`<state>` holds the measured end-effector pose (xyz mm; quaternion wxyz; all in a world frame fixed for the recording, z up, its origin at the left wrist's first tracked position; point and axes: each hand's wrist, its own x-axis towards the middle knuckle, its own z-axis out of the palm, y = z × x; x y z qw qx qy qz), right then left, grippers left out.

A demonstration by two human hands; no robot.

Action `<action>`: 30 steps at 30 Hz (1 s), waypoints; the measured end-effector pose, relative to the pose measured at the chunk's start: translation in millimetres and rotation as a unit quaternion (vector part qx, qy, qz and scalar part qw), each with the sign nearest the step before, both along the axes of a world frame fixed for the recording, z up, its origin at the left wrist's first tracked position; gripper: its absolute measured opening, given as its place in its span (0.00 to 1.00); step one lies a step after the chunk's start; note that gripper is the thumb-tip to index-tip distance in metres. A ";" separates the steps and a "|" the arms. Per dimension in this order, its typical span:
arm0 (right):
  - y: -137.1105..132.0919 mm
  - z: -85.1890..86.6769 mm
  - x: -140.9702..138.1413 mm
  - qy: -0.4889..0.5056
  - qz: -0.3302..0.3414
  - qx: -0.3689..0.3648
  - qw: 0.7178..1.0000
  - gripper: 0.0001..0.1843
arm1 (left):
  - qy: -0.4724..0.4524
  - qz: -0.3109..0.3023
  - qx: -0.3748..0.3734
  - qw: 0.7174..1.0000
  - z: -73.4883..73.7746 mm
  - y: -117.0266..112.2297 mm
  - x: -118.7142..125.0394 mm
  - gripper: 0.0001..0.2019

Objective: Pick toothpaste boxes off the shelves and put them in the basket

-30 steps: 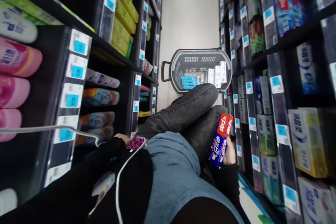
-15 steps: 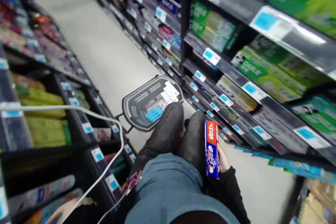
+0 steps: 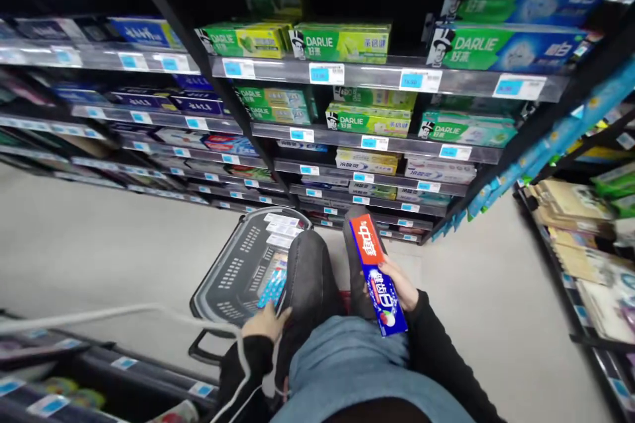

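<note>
My right hand [image 3: 401, 283] is wrapped round a red and blue toothpaste box [image 3: 378, 277], holding it tilted over my right thigh. Beside my left thigh, my left hand [image 3: 265, 325] is open with some fingers apart, at the near edge of a grey shopping basket [image 3: 228, 271]. Whether it touches the rim, I cannot tell. Inside the basket lie a light blue patterned pack [image 3: 272, 289], close to my left fingertips, and several white boxes [image 3: 282, 230] at the far end. My left knee covers part of the basket.
Shelves of toothpaste stand ahead, with green Darlie boxes [image 3: 342, 41] on the upper levels. Dark shelving [image 3: 119, 380] borders the lower left. A white cable [image 3: 163, 308] crosses in front of my left arm. Another goods rack [image 3: 570, 291] stands at the right.
The view has swung to the right to face the toothpaste shelves. My left hand has moved from the left-hand shelf to the basket. The toothpaste box stays in my right hand.
</note>
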<state>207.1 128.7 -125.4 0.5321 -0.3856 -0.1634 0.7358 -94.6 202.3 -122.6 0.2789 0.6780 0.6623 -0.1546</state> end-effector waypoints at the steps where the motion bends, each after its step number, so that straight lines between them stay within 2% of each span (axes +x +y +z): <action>1: 5.2 4.8 -5.6 -0.006 0.017 0.019 1.000 0.37 | -0.002 0.019 0.006 1.000 5.8 8.9 5.4 0.31; 2: 11.4 9.4 -10.7 -0.022 0.034 0.041 0.998 0.36 | -0.090 0.053 0.048 0.993 12.5 18.8 15.1 0.33; 3: 18.6 13.8 -15.1 -0.048 0.051 0.067 0.995 0.35 | -0.212 0.078 0.087 0.970 19.8 28.8 28.1 0.34; 4: 26.4 17.9 -18.6 -0.084 0.071 0.099 0.989 0.33 | -0.340 0.093 0.097 0.931 27.0 38.0 42.9 0.38; 6: 42.6 26.0 -22.0 -0.180 0.112 0.165 0.963 0.30 | -0.555 0.105 0.047 0.824 39.3 51.9 71.2 0.46; 7: 50.3 30.0 -21.6 -0.228 0.130 0.190 0.946 0.29 | -0.632 0.116 0.033 0.766 43.4 56.3 82.1 0.45; 8: 57.1 34.1 -19.5 -0.272 0.147 0.205 0.929 0.29 | -0.676 0.131 0.024 0.725 45.7 59.1 89.9 0.43; 10: 66.3 42.6 -9.5 -0.335 0.182 0.213 0.900 0.29 | -0.708 0.164 0.013 0.687 45.3 61.1 95.9 0.37; 12: 68.1 51.2 7.6 -0.347 0.228 0.218 0.883 0.33 | -0.717 0.187 0.011 0.672 40.3 59.6 93.5 0.34; 14: 61.8 58.5 28.3 -0.313 0.258 0.233 0.884 0.38 | -0.742 0.201 0.024 0.639 34.6 56.1 89.1 0.32; 15: 56.2 61.3 38.2 -0.289 0.250 0.239 0.893 0.38 | -0.759 0.210 0.036 0.615 32.4 53.9 87.9 0.32; 17: 42.6 65.0 53.0 -0.251 0.187 0.230 0.921 0.34 | -0.790 0.229 0.061 0.565 30.8 48.9 88.5 0.31; 20: 24.4 67.1 57.7 -0.230 0.021 0.197 0.953 0.24 | -0.832 0.214 0.079 0.506 36.0 42.1 93.2 0.34; 22: 17.5 68.8 51.5 -0.242 -0.096 0.205 0.944 0.18 | -0.852 0.171 0.074 0.489 43.9 39.5 94.3 0.34; 23: 15.8 70.6 47.2 -0.252 -0.146 0.219 0.931 0.16 | -0.856 0.146 0.075 0.490 48.5 38.9 93.5 0.34; 26: 15.3 80.7 35.3 -0.277 -0.253 0.264 0.889 0.13 | -0.840 0.082 0.099 0.527 62.7 39.3 86.8 0.32; 28: 16.4 89.9 31.7 -0.278 -0.288 0.277 0.873 0.17 | -0.820 0.067 0.122 0.556 71.1 40.6 80.9 0.31; 30: 16.5 98.2 32.6 -0.270 -0.277 0.283 0.877 0.25 | -0.801 0.076 0.147 0.575 78.9 42.0 75.4 0.32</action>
